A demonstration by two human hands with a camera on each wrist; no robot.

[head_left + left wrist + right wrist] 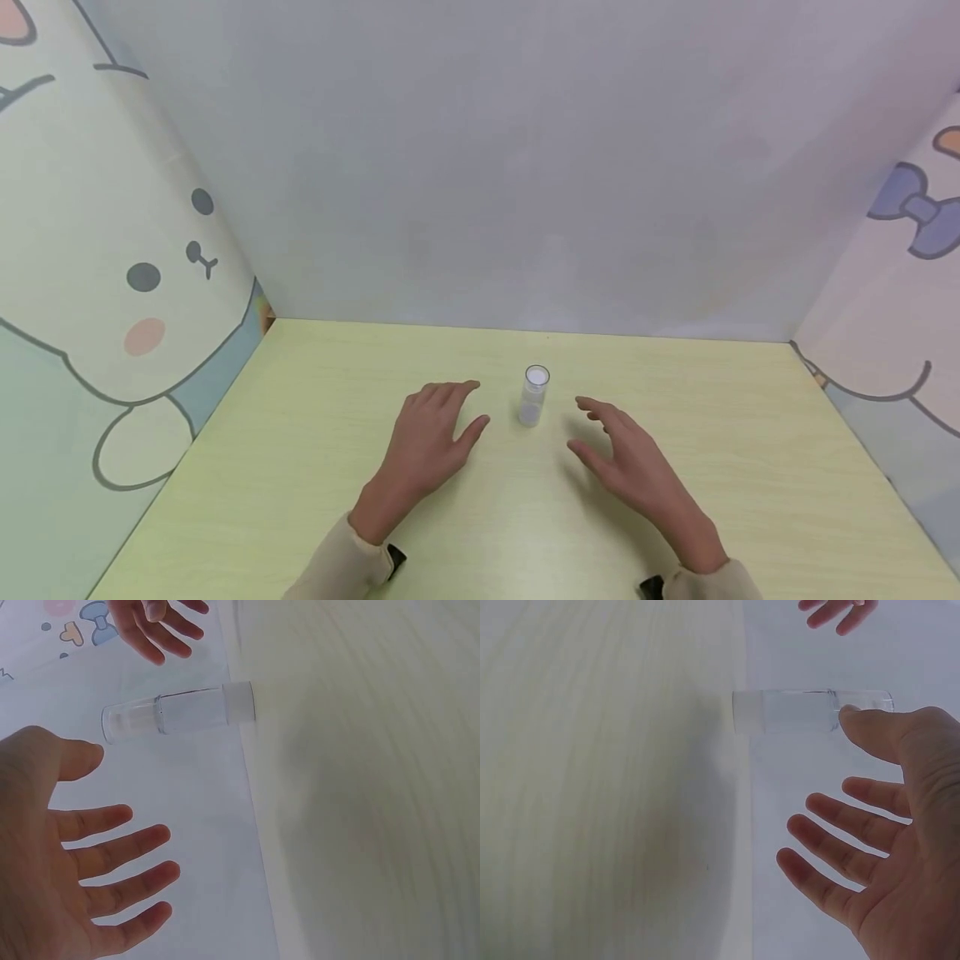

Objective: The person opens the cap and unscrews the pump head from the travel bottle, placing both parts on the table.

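Note:
A small clear bottle (pixel 532 400) with a transparent cap and a whitish base stands upright on the table. To its left is my left hand (pixel 429 437), fingers spread and thumb apart, touching nothing. On the other side my right hand (pixel 637 467) hovers with its fingers loosely extended, also apart from the bottle. The left wrist view shows the bottle (pixel 193 711) beyond the thumb of the left hand (pixel 75 855). In the right wrist view, the thumb of the right hand (pixel 877 847) overlaps part of the bottle's (pixel 799 712) cap end.
The pale wood-grain table (pixel 300 467) meets a plain light wall (pixel 525 167) at the back. Cartoon-printed panels (pixel 97 208) stand along the left side and the right side. Dark wrist straps (pixel 395 562) show at the beige sleeves (pixel 341 567).

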